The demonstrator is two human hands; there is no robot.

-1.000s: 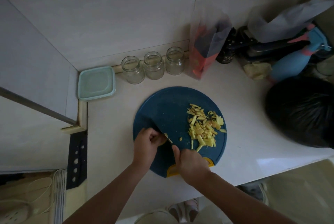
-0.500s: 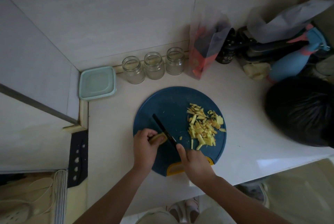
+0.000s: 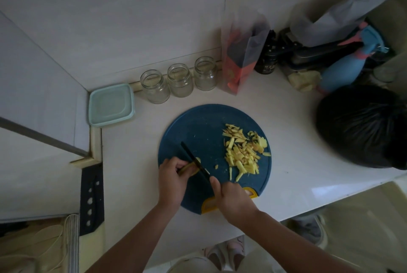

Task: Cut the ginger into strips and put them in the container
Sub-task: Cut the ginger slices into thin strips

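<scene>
Since a second ago your knife (image 3: 189,152) has come up into view, and its black blade now lies across the ginger piece (image 3: 198,159). At far left, the pale green container (image 3: 111,105) sits in the counter corner, well apart from the blue cutting board (image 3: 198,127). Your left hand (image 3: 171,179) pinches the ginger piece near the board's left edge. Your right hand (image 3: 233,200) is curled around the knife handle. Cut strips (image 3: 242,153) lie heaped on the board's right half.

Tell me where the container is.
In the head view, the container sits in the far left corner of the counter, just left of the three glass jars, beyond the blue cutting board.
</scene>
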